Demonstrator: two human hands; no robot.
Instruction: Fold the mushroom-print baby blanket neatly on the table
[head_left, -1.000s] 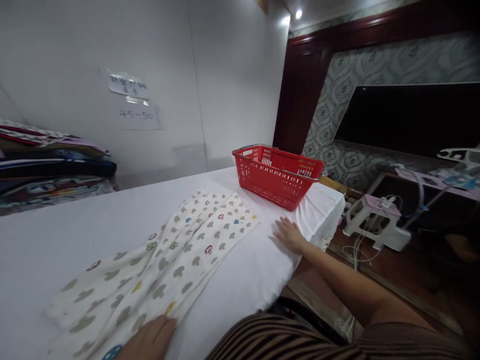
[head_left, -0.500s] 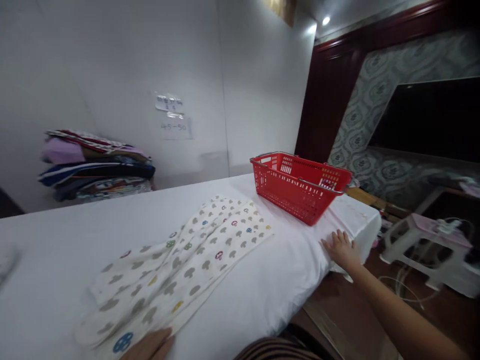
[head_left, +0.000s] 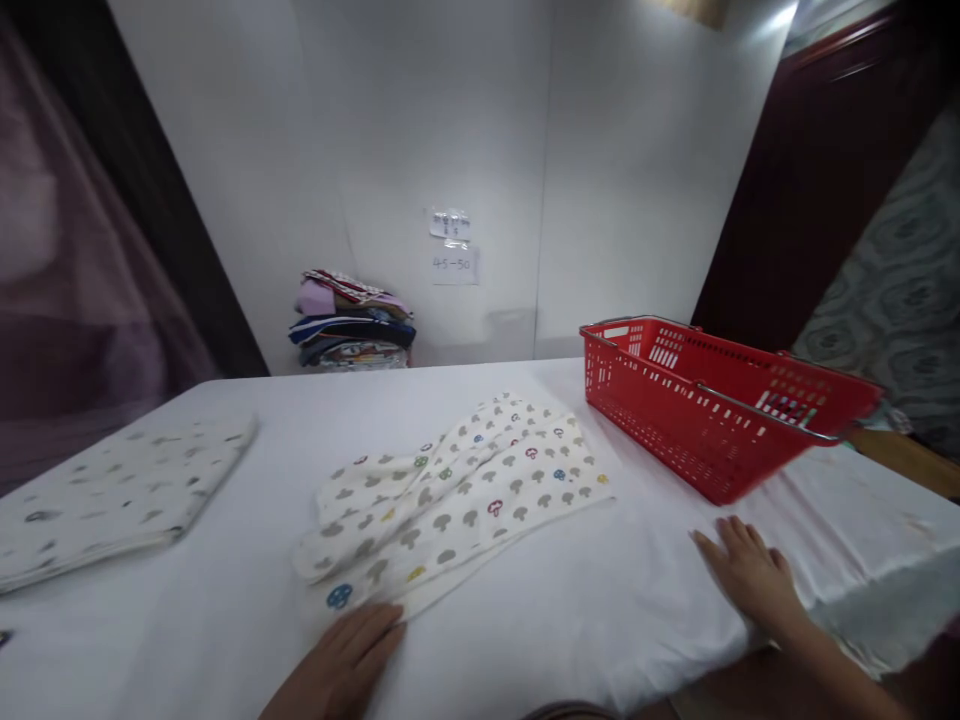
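Observation:
A white cloth printed with grey and coloured mushrooms point(head_left: 465, 490) lies spread and slightly rumpled on the white-covered table point(head_left: 525, 620). My left hand point(head_left: 349, 655) rests at its near edge, with the fingers stretched out and lying flat. Whether the fingertips press on the cloth or just touch its border, I cannot tell. To the right, my right hand point(head_left: 750, 575) lies palm down on the table cover, fingers apart and holding nothing. Just beyond it stands a red plastic basket point(head_left: 660, 420) with metal handles folded down on its rim.
A folded white printed cloth point(head_left: 127, 490) lies at the left of the table. By the back wall sits a stack of folded clothes point(head_left: 352, 325), beside a taped paper label point(head_left: 454, 265). A purplish curtain point(head_left: 67, 280) hangs at far left.
My view has turned left, bringing the folded cloth and curtain into sight, while the television and stool have left it. My right hand stays near the basket; the left stays by the mushroom cloth.

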